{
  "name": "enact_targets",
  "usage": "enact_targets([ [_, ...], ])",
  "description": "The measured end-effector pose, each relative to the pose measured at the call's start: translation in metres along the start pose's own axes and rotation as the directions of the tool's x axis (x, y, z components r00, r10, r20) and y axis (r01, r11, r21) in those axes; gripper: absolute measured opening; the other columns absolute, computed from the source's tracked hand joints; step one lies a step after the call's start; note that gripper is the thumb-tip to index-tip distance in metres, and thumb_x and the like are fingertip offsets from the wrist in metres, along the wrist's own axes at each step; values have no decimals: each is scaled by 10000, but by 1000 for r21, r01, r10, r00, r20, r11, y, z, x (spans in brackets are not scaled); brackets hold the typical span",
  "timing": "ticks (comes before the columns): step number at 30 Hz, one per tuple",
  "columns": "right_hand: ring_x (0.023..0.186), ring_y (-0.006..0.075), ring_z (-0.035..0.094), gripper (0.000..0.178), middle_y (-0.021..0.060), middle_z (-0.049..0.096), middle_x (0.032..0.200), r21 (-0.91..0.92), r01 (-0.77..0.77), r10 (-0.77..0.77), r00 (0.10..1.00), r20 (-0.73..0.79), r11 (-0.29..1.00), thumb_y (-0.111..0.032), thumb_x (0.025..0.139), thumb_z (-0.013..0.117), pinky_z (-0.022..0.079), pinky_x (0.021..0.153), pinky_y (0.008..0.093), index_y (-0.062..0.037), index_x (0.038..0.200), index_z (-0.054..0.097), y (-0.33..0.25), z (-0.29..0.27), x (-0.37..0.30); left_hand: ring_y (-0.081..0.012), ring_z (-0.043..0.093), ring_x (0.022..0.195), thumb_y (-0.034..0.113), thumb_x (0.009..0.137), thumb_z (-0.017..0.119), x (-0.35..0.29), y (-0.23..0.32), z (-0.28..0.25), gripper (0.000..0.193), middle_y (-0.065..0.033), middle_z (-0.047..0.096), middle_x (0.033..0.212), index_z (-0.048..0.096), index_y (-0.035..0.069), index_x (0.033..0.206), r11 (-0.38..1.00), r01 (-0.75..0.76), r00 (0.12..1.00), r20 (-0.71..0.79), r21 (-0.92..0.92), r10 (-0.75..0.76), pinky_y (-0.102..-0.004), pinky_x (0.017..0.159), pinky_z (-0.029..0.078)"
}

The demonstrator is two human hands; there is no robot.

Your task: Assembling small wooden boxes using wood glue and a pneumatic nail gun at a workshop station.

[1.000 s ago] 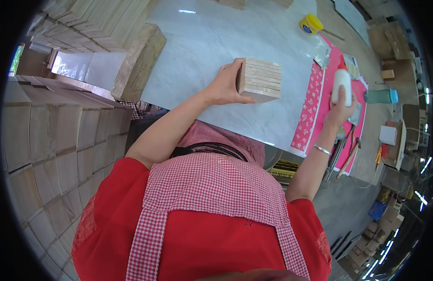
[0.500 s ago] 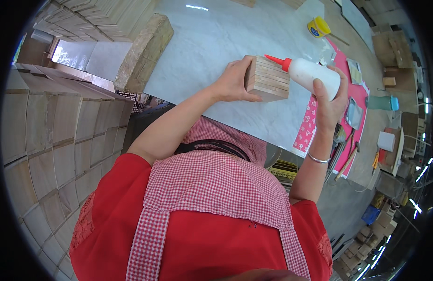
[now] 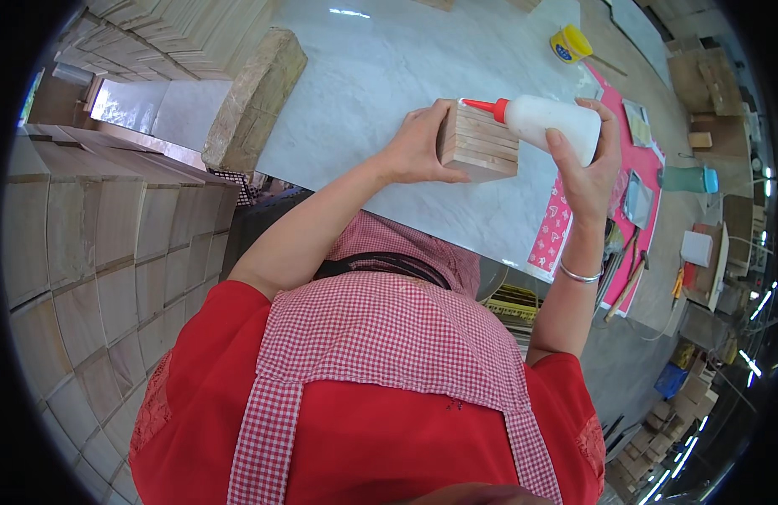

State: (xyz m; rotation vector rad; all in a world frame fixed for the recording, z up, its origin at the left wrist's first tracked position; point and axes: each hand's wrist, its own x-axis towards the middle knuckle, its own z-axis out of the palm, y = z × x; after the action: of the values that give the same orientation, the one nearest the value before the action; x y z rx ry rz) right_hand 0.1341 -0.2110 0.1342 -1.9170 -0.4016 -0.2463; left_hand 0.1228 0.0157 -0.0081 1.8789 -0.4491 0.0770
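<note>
My left hand [image 3: 424,145] grips a stack of thin wooden boards [image 3: 482,151] from its left side, thumb at the near edge and fingers at the far one. The boards' layered edges face up. In my right hand [image 3: 593,160] is a white squeeze bottle [image 3: 551,124] with a red cap and pointed red nozzle, tilted nearly flat. The nozzle's tip points left, over the far left corner of the stack, with a small whitish spot at the tip. Whether the tip touches the wood I cannot tell.
Beneath is a pale marbled tabletop [image 3: 364,84]. A yellow tub [image 3: 569,44] stands at its far right, near a pink patterned sheet [image 3: 551,231] with tools. A teal bottle [image 3: 690,179] lies further right. A thick wooden block [image 3: 254,101] and stacked boards [image 3: 111,244] stand left.
The squeeze bottle has shifted left in my right hand, bringing its nozzle tip to the stack's far left corner. My left hand and the stack have barely moved.
</note>
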Motion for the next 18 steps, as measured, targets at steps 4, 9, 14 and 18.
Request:
enact_targets([
  [4,947,133,592,535,59,576,1071,-38,-22,22,1000,-4,999,-149,785,825,512,778,269,-31,1212,525,0,-11,0,-369,516,1203,402,556,913,0,-1,0,1028,-169,557,1267,381,56,1364,998,55,998,45,-39,-54,-456,1073,356],
  [9,959,140,600,516,68,596,1082,-70,-3,-1,998,-58,998,-152,791,820,519,784,276,-33,1206,536,4,-29,-5,-353,538,1190,357,559,922,0,3,-1,991,-170,564,1257,390,51,1338,998,56,998,38,-16,-55,-442,1048,397],
  [14,967,145,605,507,70,607,1078,-149,-9,-10,992,-127,989,-151,796,816,523,794,282,-37,1207,542,9,-47,-10,-320,580,1162,280,558,939,0,6,-3,931,-175,582,1226,410,36,1284,999,35,999,14,22,-36,-414,997,477],
  [18,976,147,605,512,71,612,1076,-158,-31,4,986,-169,987,-151,795,816,521,800,280,-37,1212,542,9,-50,-13,-318,580,1161,279,556,937,1,10,-5,932,-175,581,1230,411,36,1285,999,40,999,21,5,-40,-414,1000,475],
])
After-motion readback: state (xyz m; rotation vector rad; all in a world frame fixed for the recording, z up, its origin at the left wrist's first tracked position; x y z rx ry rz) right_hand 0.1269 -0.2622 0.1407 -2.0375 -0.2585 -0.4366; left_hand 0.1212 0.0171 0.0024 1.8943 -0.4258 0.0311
